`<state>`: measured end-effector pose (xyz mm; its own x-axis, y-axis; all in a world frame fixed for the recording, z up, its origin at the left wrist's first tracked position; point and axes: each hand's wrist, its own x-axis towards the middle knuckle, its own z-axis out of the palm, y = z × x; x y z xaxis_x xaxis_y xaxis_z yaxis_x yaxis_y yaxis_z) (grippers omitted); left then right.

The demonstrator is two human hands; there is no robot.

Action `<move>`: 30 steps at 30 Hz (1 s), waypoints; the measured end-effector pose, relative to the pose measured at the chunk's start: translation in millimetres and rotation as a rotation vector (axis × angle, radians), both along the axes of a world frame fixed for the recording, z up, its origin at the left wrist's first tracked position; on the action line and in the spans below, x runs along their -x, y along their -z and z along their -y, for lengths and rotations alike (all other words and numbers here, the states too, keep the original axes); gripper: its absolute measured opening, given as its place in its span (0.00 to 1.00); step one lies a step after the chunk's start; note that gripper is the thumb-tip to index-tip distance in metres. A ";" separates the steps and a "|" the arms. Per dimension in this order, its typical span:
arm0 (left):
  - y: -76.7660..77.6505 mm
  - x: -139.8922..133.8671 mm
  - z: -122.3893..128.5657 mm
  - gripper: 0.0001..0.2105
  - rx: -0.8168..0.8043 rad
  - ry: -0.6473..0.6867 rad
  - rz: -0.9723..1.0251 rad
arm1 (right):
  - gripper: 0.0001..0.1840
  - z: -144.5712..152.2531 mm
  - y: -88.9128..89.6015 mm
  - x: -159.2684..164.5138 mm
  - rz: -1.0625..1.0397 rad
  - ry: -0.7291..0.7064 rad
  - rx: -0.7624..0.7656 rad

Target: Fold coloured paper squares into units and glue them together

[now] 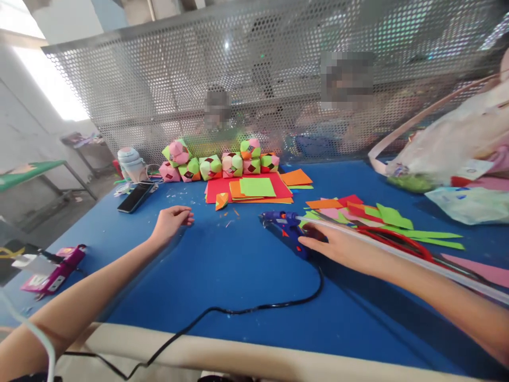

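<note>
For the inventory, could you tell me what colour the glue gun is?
The glue gun is blue, seen in the head view.

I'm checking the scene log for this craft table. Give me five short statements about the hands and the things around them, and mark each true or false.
1. The right hand rests on the blue glue gun. True.
2. The left hand holds the phone. False: it lies empty on the blue table, apart from the phone.
3. The folded paper balls sit in a row by the mesh screen. True.
4. The glue gun's black cord runs off the near table edge. True.
5. A green sheet lies under the red sheet. False: the green sheet lies on top of the stack.
</note>
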<state>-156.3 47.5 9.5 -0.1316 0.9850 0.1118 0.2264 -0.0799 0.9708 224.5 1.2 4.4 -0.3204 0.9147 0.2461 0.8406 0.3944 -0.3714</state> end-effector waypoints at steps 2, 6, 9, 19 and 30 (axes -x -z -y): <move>1.7 5.5 2.8 0.12 0.002 -0.021 -0.009 | 0.20 -7.4 2.2 10.0 -0.047 -0.053 0.079; 6.6 16.5 11.8 0.11 0.005 -0.052 -0.033 | 0.27 -12.7 13.8 23.5 -0.211 -0.032 0.225; 11.8 23.1 15.7 0.10 -0.001 -0.063 -0.049 | 0.27 -6.8 15.4 29.7 -0.264 0.013 0.366; 5.7 36.1 11.0 0.07 -0.072 -0.086 -0.048 | 0.18 -20.2 -23.4 133.0 -0.329 -0.260 0.231; -1.2 70.2 9.3 0.03 -0.063 -0.222 -0.049 | 0.16 -106.2 -1.4 280.3 -0.310 -0.272 0.213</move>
<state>-226.4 38.2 10.7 -0.3370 0.9235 0.1832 0.2914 -0.0827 0.9530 -55.8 107.4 5.8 -0.4967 0.8482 0.1841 0.5538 0.4730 -0.6853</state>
